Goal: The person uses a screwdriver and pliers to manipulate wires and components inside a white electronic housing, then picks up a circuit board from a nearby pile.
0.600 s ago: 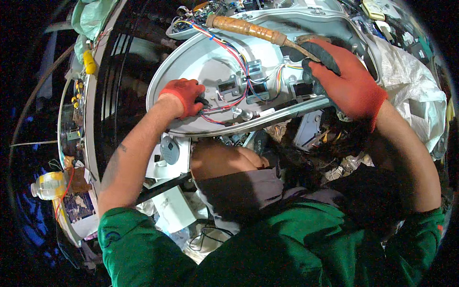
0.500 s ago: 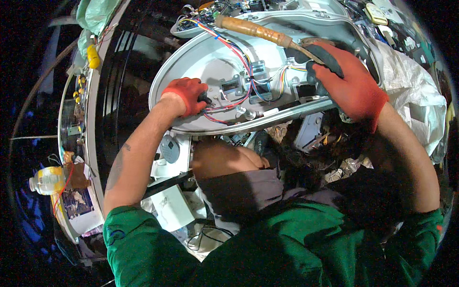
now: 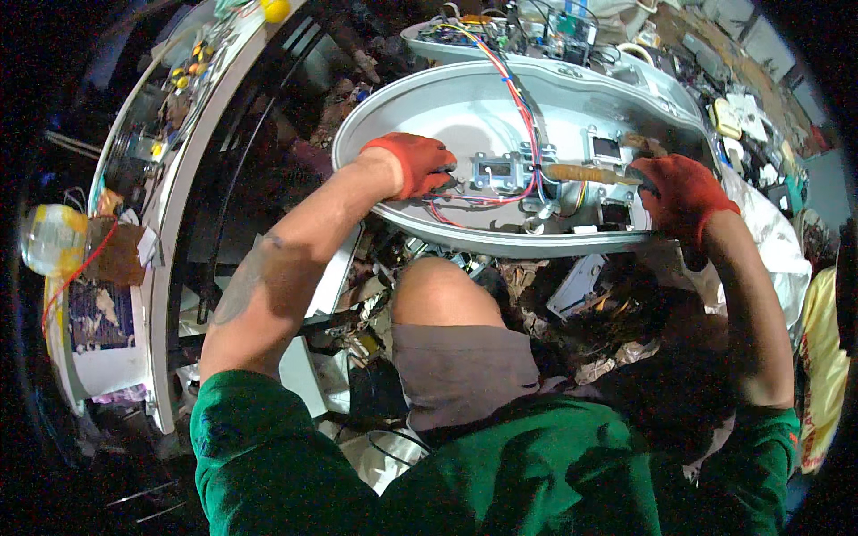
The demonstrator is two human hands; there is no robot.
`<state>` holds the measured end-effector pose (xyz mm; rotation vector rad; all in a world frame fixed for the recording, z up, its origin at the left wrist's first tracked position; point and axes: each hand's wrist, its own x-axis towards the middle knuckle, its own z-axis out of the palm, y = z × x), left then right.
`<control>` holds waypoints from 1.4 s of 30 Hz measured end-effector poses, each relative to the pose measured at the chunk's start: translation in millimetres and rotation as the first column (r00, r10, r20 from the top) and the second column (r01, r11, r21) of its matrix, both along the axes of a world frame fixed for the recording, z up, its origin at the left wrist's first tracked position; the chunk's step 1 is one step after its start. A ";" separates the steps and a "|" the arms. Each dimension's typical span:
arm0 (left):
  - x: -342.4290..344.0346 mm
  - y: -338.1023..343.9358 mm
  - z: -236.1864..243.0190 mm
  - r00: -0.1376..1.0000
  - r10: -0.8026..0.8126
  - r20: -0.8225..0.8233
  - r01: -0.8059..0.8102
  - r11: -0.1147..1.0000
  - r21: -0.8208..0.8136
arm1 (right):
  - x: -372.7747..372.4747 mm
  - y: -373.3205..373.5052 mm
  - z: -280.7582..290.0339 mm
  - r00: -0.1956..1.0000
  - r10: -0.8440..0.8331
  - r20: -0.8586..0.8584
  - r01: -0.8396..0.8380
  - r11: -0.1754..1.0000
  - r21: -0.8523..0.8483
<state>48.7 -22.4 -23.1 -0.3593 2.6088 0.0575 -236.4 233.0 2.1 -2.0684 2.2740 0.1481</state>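
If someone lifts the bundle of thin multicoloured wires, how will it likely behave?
The bundle of thin multicoloured wires is probably floppy, since it bends in loose curves. It may catch when pulled, because it crosses the far rim of the pale grey oval shell.

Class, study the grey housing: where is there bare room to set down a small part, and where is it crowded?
Inside the housing, bare floor lies between the left hand, the wire bundle and the leftmost metal bracket. A smaller patch borders the bundle's right side, below the far wall. Crowded: centre and right, with brackets, the wooden-handled tool and right hand.
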 end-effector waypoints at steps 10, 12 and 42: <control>66.6 -18.6 32.5 0.339 0.510 -0.790 -0.580 0.775 0.251 | 1.8 -62.6 4.2 0.958 0.076 0.277 -0.121 0.982 0.148; 72.8 -8.1 15.1 0.131 0.646 -0.752 -0.752 0.559 0.350 | 39.8 -91.6 3.7 0.864 0.078 0.497 -0.152 0.982 0.112; 69.4 -0.6 0.0 -0.038 0.823 -0.567 -0.755 0.348 0.556 | 156.9 -198.6 -64.4 0.792 0.197 0.578 -0.374 0.904 0.205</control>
